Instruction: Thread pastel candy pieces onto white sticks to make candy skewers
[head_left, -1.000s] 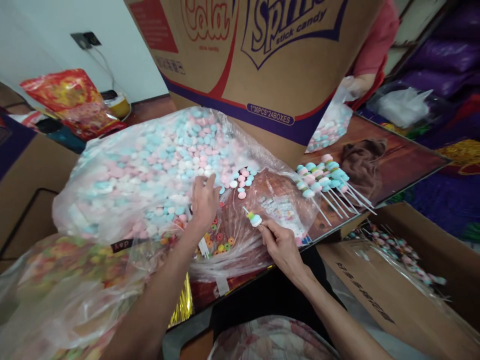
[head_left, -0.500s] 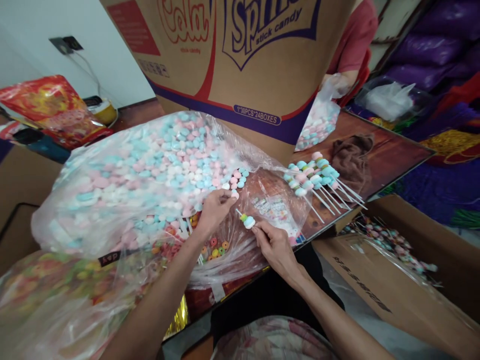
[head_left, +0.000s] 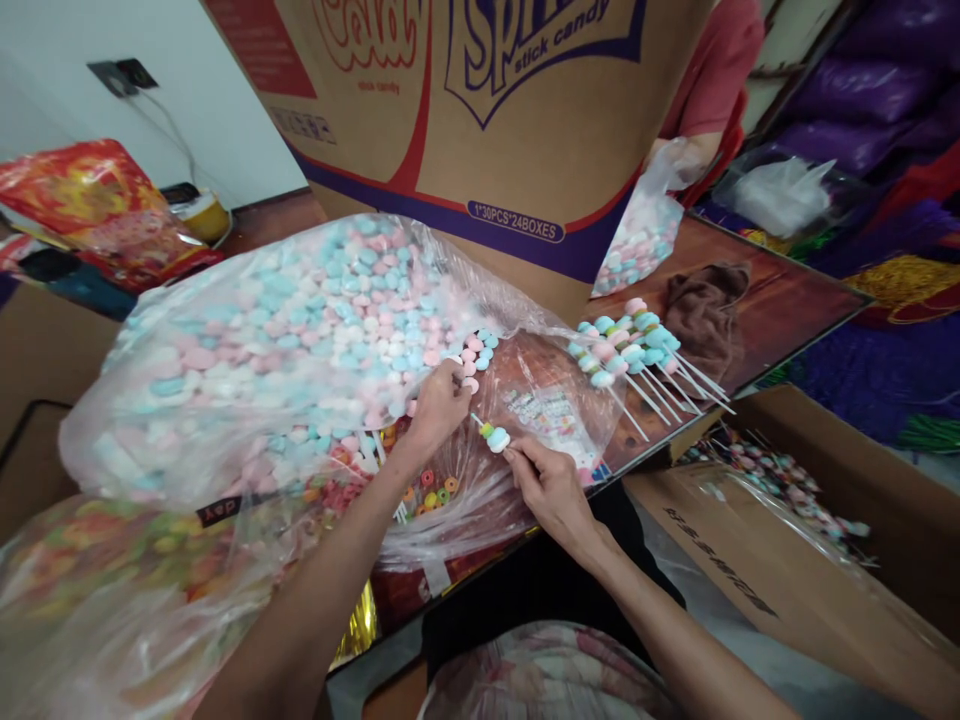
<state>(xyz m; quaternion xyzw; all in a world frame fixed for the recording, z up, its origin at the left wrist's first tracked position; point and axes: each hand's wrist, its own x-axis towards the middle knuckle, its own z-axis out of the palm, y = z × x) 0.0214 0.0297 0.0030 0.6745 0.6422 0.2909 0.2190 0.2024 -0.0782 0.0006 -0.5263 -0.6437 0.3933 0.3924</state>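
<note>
My right hand (head_left: 551, 487) pinches a thin white stick (head_left: 491, 436) that carries two candies, a small yellow-green ring and a pale blue-white disc. My left hand (head_left: 439, 405) rests with fingers curled at the mouth of a big clear plastic bag (head_left: 247, 340) full of pink, blue and white candy discs, its fingertips on a pink candy near the opening. Small coloured ring candies (head_left: 431, 493) lie in plastic just below that hand. A bundle of finished candy sticks (head_left: 634, 350) lies on the table to the right.
A large cardboard carton (head_left: 480, 130) printed "stick candy" stands behind the bag. A brown cloth (head_left: 701, 315) lies on the wooden tabletop (head_left: 795, 300). An open cardboard box (head_left: 780, 560) with more candy sticks sits at lower right. A person in red holds a small candy bag (head_left: 637, 245).
My left hand has moved right from inside the bag to its mouth, close to the stick. My right hand with the stick has shifted slightly left and up.
</note>
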